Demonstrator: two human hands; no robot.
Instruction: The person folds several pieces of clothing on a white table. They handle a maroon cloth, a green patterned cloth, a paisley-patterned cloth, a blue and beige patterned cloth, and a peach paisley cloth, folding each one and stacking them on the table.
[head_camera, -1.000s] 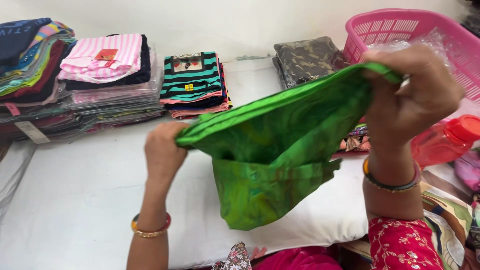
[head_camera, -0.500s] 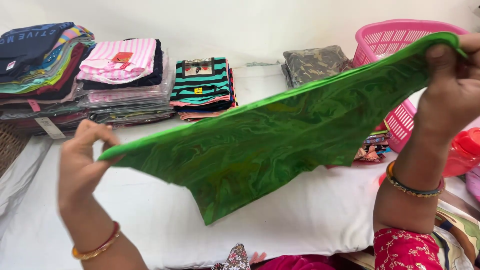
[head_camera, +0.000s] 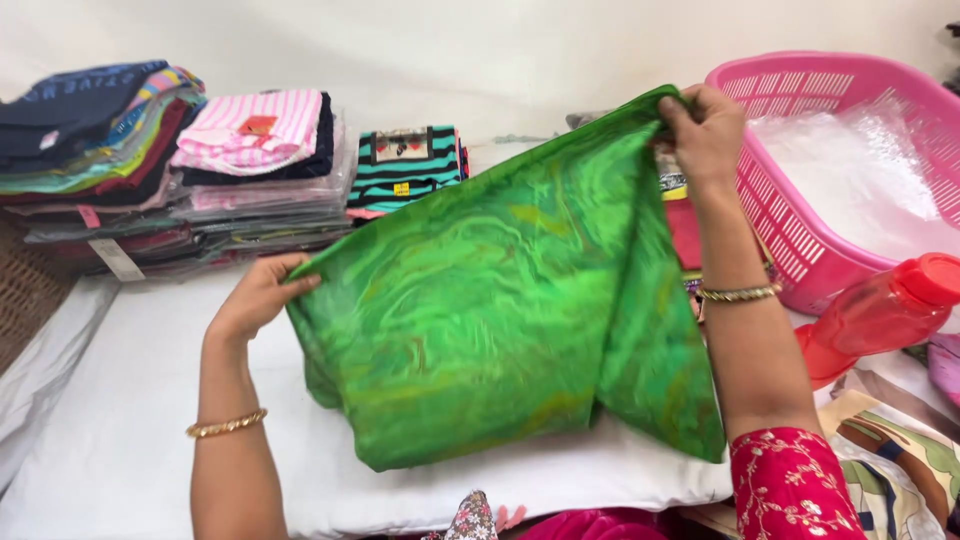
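Both our hands hold up one green cloth (head_camera: 500, 320) with a swirled, marbled pattern, so it hangs in front of us above the white padded surface (head_camera: 130, 440), its lower edge drooping onto that surface. Our left hand (head_camera: 262, 295) pinches the cloth's lower left corner between thumb and fingers, low and close to the white surface. Our right hand (head_camera: 705, 135) is raised higher and grips the upper right corner, fingers closed over a bunched fold of the fabric. A gold bangle (head_camera: 226, 424) circles our left wrist and another gold bangle (head_camera: 738, 293) sits on our right wrist, below which a red embroidered sleeve (head_camera: 790, 485) shows. Just right of the raised hand stands a pink plastic basket (head_camera: 800, 230) with clear plastic wrap inside it, and a red bottle (head_camera: 880, 315) lies tilted beside it. Behind the cloth, along the wall, sit stacks of folded clothes (head_camera: 250, 170), and next to them a teal-and-black striped bundle (head_camera: 405, 170).
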